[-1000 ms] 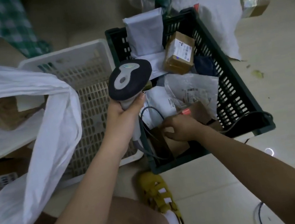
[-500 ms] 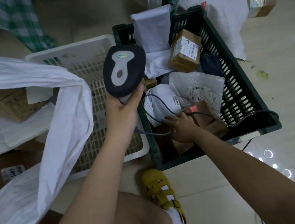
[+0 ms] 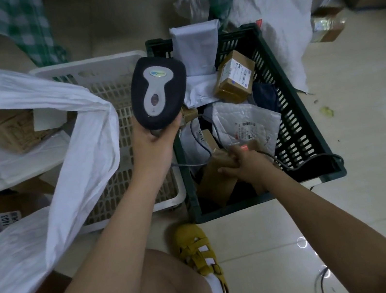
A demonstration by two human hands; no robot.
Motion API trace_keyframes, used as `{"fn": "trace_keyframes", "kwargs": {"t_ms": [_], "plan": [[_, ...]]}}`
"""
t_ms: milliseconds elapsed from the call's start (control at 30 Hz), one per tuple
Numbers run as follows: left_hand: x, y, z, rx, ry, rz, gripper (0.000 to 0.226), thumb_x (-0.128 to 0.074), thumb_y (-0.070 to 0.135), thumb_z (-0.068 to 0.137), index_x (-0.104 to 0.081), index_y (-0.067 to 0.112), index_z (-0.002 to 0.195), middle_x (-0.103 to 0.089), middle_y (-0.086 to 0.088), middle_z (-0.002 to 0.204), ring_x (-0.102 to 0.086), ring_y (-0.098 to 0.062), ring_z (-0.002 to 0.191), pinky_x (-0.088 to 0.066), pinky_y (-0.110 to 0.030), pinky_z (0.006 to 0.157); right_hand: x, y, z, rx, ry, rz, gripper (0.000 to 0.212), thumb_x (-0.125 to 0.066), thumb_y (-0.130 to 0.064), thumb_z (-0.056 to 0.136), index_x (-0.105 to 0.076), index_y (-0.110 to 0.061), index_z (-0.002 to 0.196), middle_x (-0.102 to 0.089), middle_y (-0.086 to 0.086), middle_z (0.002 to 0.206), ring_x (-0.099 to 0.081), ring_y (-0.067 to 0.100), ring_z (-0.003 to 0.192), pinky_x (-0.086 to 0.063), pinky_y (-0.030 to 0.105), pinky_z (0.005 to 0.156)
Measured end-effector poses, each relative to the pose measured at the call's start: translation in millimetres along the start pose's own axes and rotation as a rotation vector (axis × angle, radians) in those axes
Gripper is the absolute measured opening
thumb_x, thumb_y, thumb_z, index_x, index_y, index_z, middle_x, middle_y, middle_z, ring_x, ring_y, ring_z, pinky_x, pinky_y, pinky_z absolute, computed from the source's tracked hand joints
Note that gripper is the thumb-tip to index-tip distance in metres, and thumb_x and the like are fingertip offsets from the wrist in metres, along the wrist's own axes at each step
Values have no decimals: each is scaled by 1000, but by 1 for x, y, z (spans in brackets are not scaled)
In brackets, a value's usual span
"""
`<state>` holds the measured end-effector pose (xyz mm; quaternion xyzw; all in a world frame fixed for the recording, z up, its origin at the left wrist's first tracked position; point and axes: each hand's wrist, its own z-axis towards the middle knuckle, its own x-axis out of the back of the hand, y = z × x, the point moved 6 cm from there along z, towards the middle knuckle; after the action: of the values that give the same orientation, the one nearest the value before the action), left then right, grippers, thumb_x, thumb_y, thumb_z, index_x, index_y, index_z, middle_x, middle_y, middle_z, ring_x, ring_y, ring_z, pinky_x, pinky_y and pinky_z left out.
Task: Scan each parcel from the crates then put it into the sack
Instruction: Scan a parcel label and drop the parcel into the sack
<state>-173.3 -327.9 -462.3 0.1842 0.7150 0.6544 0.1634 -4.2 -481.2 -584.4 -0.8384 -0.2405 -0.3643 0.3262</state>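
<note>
The brown parcel [image 3: 214, 181] lies in the near end of the green crate [image 3: 293, 109], long axis running from near-left to far-right, with the right hand [image 3: 246, 166] on top, fingers curled over its far edge. The left hand [image 3: 154, 147] grips the scanner [image 3: 158, 92] above the crate's left rim, head pointing away from the person, cable [image 3: 199, 145] trailing across the parcels. The crate also holds a padded envelope [image 3: 247, 124], a labelled box [image 3: 235, 76] and a grey mailer [image 3: 197, 48]; the white crate [image 3: 107, 66] sits left, partly covered by the sack [image 3: 62, 168].
</note>
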Motion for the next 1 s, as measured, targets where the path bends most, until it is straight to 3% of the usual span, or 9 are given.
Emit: {"fn": "trace_keyframes", "kwargs": {"t_ms": [67,133,433,567,633,733,833,933,1000], "plan": [[-1,-1,-2,10,-9,2,56,-70,16,86,-47,15,137,-58,10,126,-52,14,107,-42,-3,90,-1,-7,-3,11,-78,-104,67,-50,-55,92,-23,-34,150,-29,10,154,-36,36,135,-36,42,105],[-2,-2,-4,18,-15,-9,56,-70,15,86,-47,15,137,-58,10,127,-52,11,111,-42,-6,94,-12,-8,-9,-12,-145,-68,62,-47,-54,94,-26,-35,149,-20,12,156,-29,36,139,-30,41,109],[-6,1,-9,23,-13,-31,48,-70,11,85,-47,26,125,-56,21,116,-52,15,104,-42,-3,86,-46,17,5,-221,-270,398,42,-69,-47,83,-61,-16,111,-60,11,122,-57,29,114,-46,46,101],[-7,0,-9,18,-43,-22,54,-70,11,86,-48,13,135,-59,12,123,-54,13,108,-43,-6,89,-52,13,6,-279,-199,338,113,-84,-38,68,-14,-5,149,-40,16,142,-43,32,129,-43,37,99],[-7,-1,-8,22,-44,-21,56,-70,12,86,-48,13,136,-59,10,126,-54,11,110,-43,-6,91,-50,21,8,-300,-77,339,136,-88,-51,44,-12,-11,150,-37,14,143,-40,31,130,-42,43,105],[-8,0,-8,25,-33,-32,54,-70,12,85,-48,15,135,-59,14,122,-54,15,105,-44,-5,89,-45,28,7,-276,-29,414,105,-94,-30,50,-38,-15,137,-46,4,130,-44,23,125,-43,46,105],[-9,0,-8,34,-30,-43,53,-70,11,85,-48,17,133,-59,16,118,-54,16,102,-44,-3,86,-51,21,3,-276,-243,420,53,-87,-28,67,-56,-20,109,-57,3,113,-52,26,116,-45,43,102],[-12,-1,-8,35,-34,-50,51,-70,10,84,-48,20,130,-59,19,114,-55,18,99,-44,-3,84,-55,33,10,-297,-225,439,82,-86,-55,52,-58,-24,123,-54,7,129,-47,31,124,-43,45,105],[-13,-1,-9,30,-41,-46,51,-71,11,84,-49,19,130,-59,19,116,-54,18,100,-44,-3,86,-51,26,5,-280,-216,496,86,-85,-42,64,-46,-23,139,-46,5,136,-44,29,127,-41,44,107]]}}
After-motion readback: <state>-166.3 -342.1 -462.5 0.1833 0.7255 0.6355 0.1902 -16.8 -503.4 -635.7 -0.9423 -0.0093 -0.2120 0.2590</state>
